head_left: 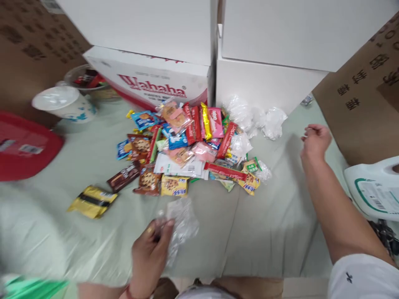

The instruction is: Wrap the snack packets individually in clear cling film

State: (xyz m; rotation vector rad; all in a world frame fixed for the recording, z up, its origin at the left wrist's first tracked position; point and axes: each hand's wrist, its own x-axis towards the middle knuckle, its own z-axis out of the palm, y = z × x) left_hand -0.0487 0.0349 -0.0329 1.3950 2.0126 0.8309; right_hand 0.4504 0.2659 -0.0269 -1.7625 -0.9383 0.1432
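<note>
At the front of the cloth, my left hand [151, 251] pinches a crumpled clear plastic bag [183, 222] between thumb and fingers. Over to the right, my right hand [317, 142] hangs above the cloth with its fingers curled together; whether anything small is inside is hidden. A heap of wrapped snacks lies between the hands, with a red-wrapped bar [226, 170] and a yellow cookie packet [174, 185] at its near side. Crumpled clear bags [241, 114] lie at the heap's back right. Apart on the left is a yellow-and-black packet [92, 201].
White cartons, one a Wahaha box [149, 79], wall off the back. At left stand a paper cup [77, 106], a clear round tub [70, 74] and a red object [28, 147]. A white jug [374, 189] and a brown carton [358, 99] border the right.
</note>
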